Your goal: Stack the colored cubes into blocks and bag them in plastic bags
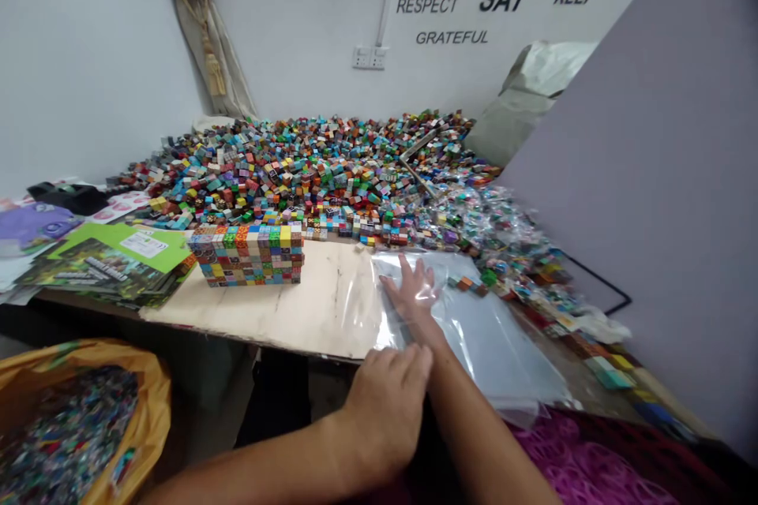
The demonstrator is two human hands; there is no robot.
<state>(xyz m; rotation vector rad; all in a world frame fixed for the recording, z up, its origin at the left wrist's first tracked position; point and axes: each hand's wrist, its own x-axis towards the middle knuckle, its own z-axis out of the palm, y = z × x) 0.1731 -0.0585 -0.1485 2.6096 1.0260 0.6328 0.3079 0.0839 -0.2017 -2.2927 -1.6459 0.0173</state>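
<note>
My right hand point(413, 292) is inside a clear plastic bag point(361, 308), palm down with its fingers spread. Light glints off the film over the fingers. Close to my right wrist, my left hand point(384, 402) is closed at the near edge of the bag; what lies within its fingers is mostly hidden. A stack of clear plastic bags point(503, 347) lies flat under and to the right of my right hand. To the left, a block of multicoloured printed cubes point(249, 256), several rows high, stands on a pale wooden board point(313, 308).
A large heap of small coloured cubes point(332, 166) covers the table's back, with plastic-wrapped pieces point(491, 229) at right. Green and printed sheets point(112, 260) and a black tape dispenser point(68, 196) lie left. An orange-yellow bag point(157, 394) of wrapped pieces stands lower left; pink bands point(580, 458) lie lower right.
</note>
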